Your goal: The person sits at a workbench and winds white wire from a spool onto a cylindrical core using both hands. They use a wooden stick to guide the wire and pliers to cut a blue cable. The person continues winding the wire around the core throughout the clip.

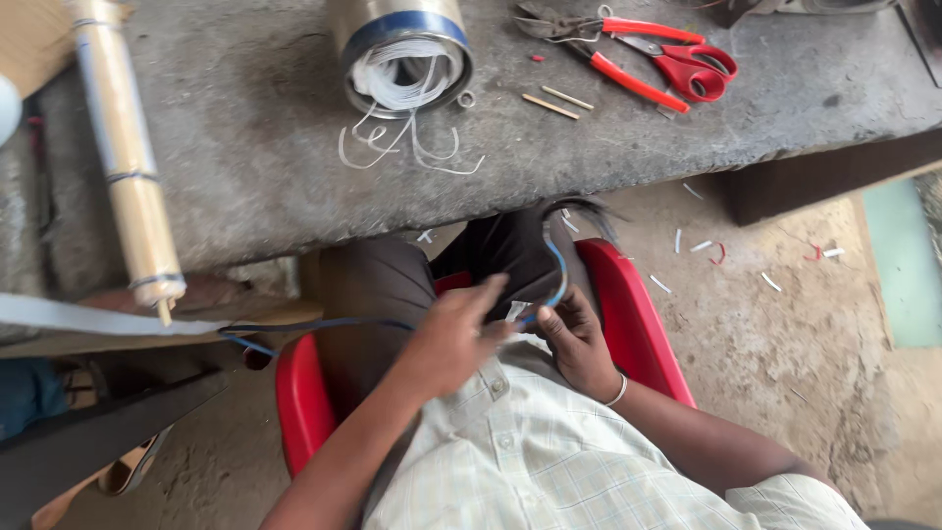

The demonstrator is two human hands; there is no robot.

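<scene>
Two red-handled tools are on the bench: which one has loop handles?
The scissors, lying at the right of the pair, have closed loop handles. The pliers beside them have two straight red grips spread apart, reaching left towards the metal can.

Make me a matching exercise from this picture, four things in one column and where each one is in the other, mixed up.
Things:
1. blue wire
2. scissors
3. metal can
4. wrapped roll

Places:
A. left end of the bench
B. held between both hands over the lap
C. top right of the bench, beside the pliers
D. top middle of the bench, white strips spilling out

Pairs: 1-B, 2-C, 3-D, 4-A
</scene>
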